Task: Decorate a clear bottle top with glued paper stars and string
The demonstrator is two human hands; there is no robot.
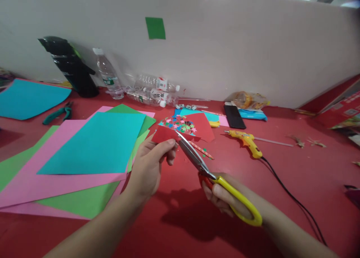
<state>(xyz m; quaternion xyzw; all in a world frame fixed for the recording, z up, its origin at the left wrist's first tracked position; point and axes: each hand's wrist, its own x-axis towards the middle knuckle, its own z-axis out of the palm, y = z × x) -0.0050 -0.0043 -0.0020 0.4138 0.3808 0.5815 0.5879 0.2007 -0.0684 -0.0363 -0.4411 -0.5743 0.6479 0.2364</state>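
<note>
Between thumb and fingers, my left hand (150,164) pinches a piece of red paper (164,134) above the table. My right hand (222,196) grips a pair of scissors (201,164) with yellow and red handles, fingers through the loops. The scissor tips reach the right edge of the red paper; whether they are cutting into it I cannot tell. Just behind lies a pile of coloured paper stars (181,125), partly hidden by the held paper, beside another red sheet (201,125). A patterned pencil-like stick (201,150) lies under the blades.
Stacked blue, pink and green sheets (95,141) cover the left of the red table (180,228). A yellow glue gun (247,141) with a black cord lies right, near a phone (234,116). Pliers (59,112), a black flask (71,66) and plastic bottles (153,91) are along the back.
</note>
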